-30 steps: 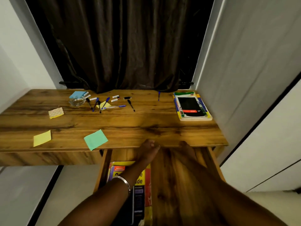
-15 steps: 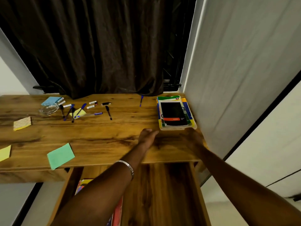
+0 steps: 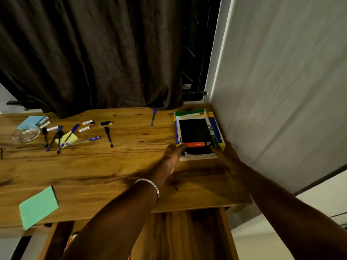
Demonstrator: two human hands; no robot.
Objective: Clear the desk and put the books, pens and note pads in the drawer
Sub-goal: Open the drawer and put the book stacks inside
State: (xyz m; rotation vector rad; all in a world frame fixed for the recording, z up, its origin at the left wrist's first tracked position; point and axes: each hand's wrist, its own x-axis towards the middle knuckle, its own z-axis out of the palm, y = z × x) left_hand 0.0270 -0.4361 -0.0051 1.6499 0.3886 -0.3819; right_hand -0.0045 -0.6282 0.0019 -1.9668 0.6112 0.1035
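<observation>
Head cam: stack of books [image 3: 197, 136] sits at far right corner of desk [image 3: 112, 166], right edge just beside the white wall [image 3: 281, 91], long axis running away from the person. Both hands are at its near short end, so stack lies straight ahead, betw. the two. Left hand [image 3: 171, 154] on near-left corner, fingers loosely spread, thumb tip on the top cover. Right hand [image 3: 223, 152] on near-right corner, fingers over top; can't tell if it's closed underneath. Neither hand clearly nearer. Top book is glossy black w/ orange band, colourful softcovers below, page edges pale. Likely next: two-hand lift, pull back to open drawer [image 3: 187, 233] directly below front edge. Desk is wood-grain laminate, smooth. Still out: pens [image 3: 108, 136] scattered far left, glass dish [image 3: 26, 135], green note pad [image 3: 37, 207] overhanging front edge, yellow pad [image 3: 70, 137], blue pad [image 3: 30, 121].
</observation>
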